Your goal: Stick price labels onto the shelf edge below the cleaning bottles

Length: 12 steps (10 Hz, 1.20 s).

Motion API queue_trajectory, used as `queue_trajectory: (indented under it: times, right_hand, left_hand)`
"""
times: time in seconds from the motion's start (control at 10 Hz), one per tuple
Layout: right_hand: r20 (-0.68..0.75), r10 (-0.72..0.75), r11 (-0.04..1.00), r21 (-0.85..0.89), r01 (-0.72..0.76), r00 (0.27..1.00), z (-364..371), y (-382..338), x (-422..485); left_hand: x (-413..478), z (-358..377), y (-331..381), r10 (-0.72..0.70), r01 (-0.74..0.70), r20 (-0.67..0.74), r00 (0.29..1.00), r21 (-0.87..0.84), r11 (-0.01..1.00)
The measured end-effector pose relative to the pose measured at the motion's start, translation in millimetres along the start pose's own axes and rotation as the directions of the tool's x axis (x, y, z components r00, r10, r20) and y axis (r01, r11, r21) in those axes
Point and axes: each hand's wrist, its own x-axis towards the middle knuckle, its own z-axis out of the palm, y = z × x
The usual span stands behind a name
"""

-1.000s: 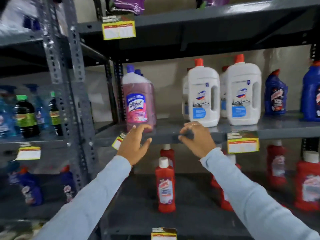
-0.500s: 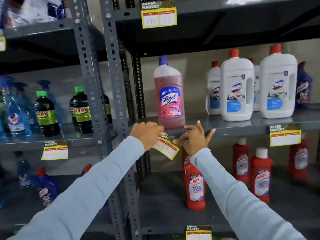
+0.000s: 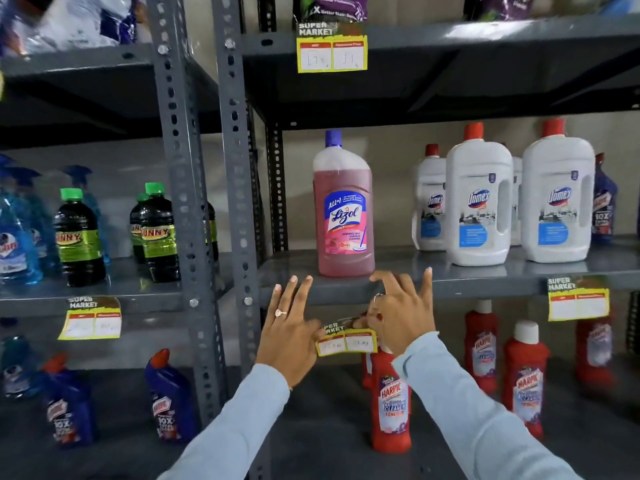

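Note:
A yellow-bordered price label (image 3: 346, 342) hangs level just under the grey shelf edge (image 3: 485, 284), below the pink Lizol bottle (image 3: 344, 216). My left hand (image 3: 289, 327) pinches the label's left end with its thumb while the other fingers spread upward. My right hand (image 3: 401, 311) pinches the label's top right corner, fingers fanned against the shelf edge. Whether the label sticks to the edge, I cannot tell. White Domex bottles (image 3: 479, 206) stand to the right on the same shelf.
Another label (image 3: 577, 301) hangs on this shelf edge at right, one (image 3: 331, 50) on the shelf above, one (image 3: 90, 318) on the left rack. Red Harpic bottles (image 3: 391, 407) stand below. Perforated uprights (image 3: 239, 202) divide the racks; dark green-capped bottles (image 3: 81, 237) sit left.
The label was tilted half a second ago and now hangs level. Both hands have shifted onto its two ends, fingers spread wider. The view has moved closer and leftward along the shelf.

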Motion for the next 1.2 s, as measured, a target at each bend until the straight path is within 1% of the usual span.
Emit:
queue_trajectory:
  times: [0.1,0.2,0.3,0.4,0.6,0.7,0.8,0.9,1.0,1.1,1.2]
  right_hand:
    - [0.045,0.061,0.982,0.176,-0.068,0.997,-14,12,18]
    - [0.090,0.116,0.931,0.337,-0.139,0.989,-24,16,29]
    - [0.107,0.165,0.917,0.350,-0.193,0.980,-27,11,34]
    - [0.133,0.197,0.916,0.329,-0.231,0.971,-30,7,37]
    - [0.105,0.261,0.918,0.282,-0.280,0.960,-34,8,43]
    - [0.095,0.253,0.913,0.305,-0.270,0.963,-32,12,45]
    - [0.083,0.226,0.906,0.348,-0.240,0.971,-30,12,45]
    - [0.091,0.207,0.895,0.385,-0.226,0.974,-32,15,42]
    - [0.122,0.202,0.873,0.427,-0.235,0.972,-43,23,37]
    - [0.030,0.188,0.809,0.562,-0.172,0.982,-66,33,20]
    - [-0.241,0.082,0.654,0.745,0.130,0.967,-125,47,-6]
  left_hand:
    - [18,-16,-7,-0.032,0.025,-0.031,0.999,-0.201,0.979]
    - [39,-32,-16,-0.024,0.034,0.041,0.999,-0.284,0.958]
    - [53,-39,-19,-0.033,0.062,0.090,0.995,-0.332,0.941]
    - [58,-38,-19,-0.062,0.091,0.095,0.994,-0.341,0.936]
    - [60,-33,-17,-0.048,0.062,0.062,0.997,-0.247,0.967]
    - [59,-28,-21,-0.090,0.110,0.080,0.993,-0.294,0.949]
    - [58,-27,-25,-0.150,0.197,0.148,0.978,-0.389,0.900]
    - [63,-37,-26,-0.194,0.293,0.256,0.947,-0.442,0.848]
    - [72,-50,-25,-0.188,0.339,0.349,0.918,-0.444,0.830]
    - [84,-63,-24,-0.192,0.414,0.465,0.864,-0.442,0.795]
    - [91,-67,-28,-0.236,0.448,0.430,0.871,-0.502,0.740]
